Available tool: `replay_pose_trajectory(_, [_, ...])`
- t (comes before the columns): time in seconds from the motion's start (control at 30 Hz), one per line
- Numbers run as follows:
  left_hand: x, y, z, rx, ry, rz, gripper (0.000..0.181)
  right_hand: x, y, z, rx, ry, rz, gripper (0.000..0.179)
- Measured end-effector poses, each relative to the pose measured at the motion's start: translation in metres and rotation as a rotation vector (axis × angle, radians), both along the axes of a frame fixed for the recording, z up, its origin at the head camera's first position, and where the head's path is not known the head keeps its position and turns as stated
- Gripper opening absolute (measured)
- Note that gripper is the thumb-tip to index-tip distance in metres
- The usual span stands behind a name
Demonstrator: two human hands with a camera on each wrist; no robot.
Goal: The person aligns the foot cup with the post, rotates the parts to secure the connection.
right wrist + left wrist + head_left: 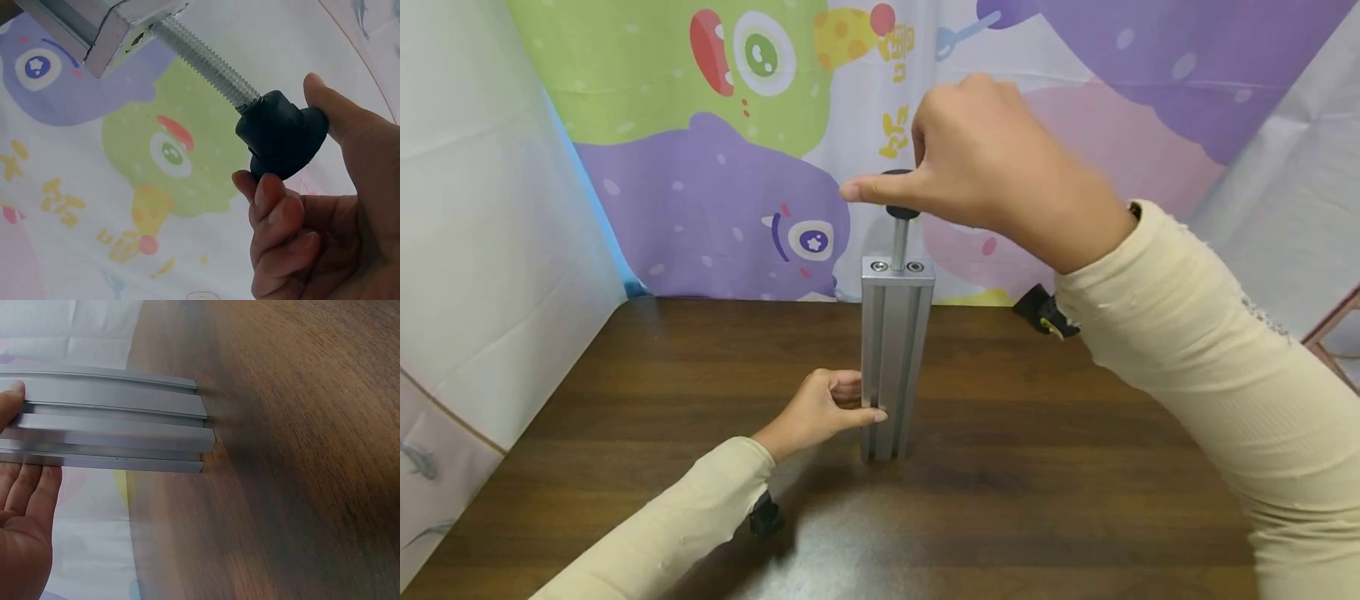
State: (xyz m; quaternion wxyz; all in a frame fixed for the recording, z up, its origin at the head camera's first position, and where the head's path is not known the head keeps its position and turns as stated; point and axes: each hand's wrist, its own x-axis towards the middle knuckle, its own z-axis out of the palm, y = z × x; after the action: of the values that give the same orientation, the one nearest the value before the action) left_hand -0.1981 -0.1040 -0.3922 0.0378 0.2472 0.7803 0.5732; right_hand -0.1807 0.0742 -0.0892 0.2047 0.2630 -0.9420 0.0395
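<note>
A silver slotted aluminium profile stands on end on the wooden table, two screws showing in its top plate. My left hand grips it low down, thumb on the front and fingers behind. In the left wrist view the slots of the profile run to its lower end. Out of the top plate rises a threaded rod, capped by a black levelling foot. My right hand pinches that foot at its wide rim, thumb on one side and curled fingers on the other.
Brown wood-grain tabletop surrounds the profile. Behind it hangs a cloth backdrop with cartoon monsters, and a white side cloth closes the left. Black straps sit below the sleeves.
</note>
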Motion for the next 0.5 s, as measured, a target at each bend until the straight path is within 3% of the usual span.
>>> replay_pose_trajectory(0.17, [-0.001, -0.001, 0.0, 0.0, 0.0, 0.003, 0.03, -0.001, -0.002, -0.002, -0.008, 0.04, -0.016, 0.072])
replay_pose_trajectory(0.3, [-0.001, -0.001, -0.001, 0.007, 0.0, -0.004, 0.03, 0.0, 0.0, -0.001, -0.009, 0.022, -0.02, 0.073])
replay_pose_trajectory(0.4, [-0.001, -0.001, -0.001, 0.012, -0.005, -0.007, 0.03, 0.002, 0.006, 0.004, 0.002, -0.075, 0.008, 0.07])
replay_pose_trajectory(0.5, [-0.001, -0.001, -0.002, 0.017, -0.007, -0.012, 0.031, 0.0, 0.016, 0.013, 0.064, -0.242, 0.127, 0.061])
